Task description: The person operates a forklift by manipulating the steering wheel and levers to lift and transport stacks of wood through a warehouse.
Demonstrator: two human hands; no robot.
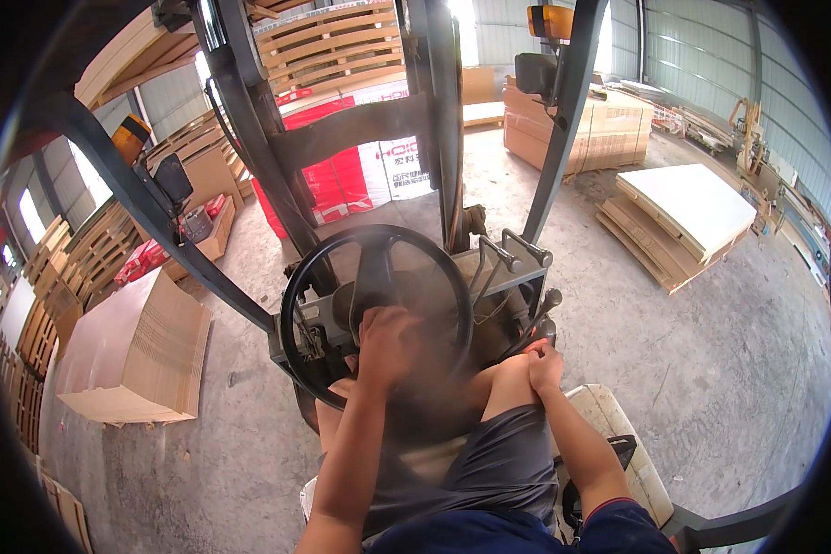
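A black steering wheel (464,314) of a forklift stands in front of me. My left hand (388,343) is closed in a fist over the inside of the ring, near the hub; a hazy blur hides what its fingers hold, if anything. My right hand (546,367) lies on my right knee with its fingers curled, and a small orange-red patch shows at the fingertips, too small to name. Just ahead of it are a lever with a black knob (552,297) and control levers with grey handles (511,263).
Past the dark mast (351,129) stands a red-and-white wrapped stack (337,185) with wooden pallets (332,46) above. Board stacks stand at left (138,351) and far right (600,129). A white-topped board stack (688,203) lies on pallets at right, on the concrete floor (711,369).
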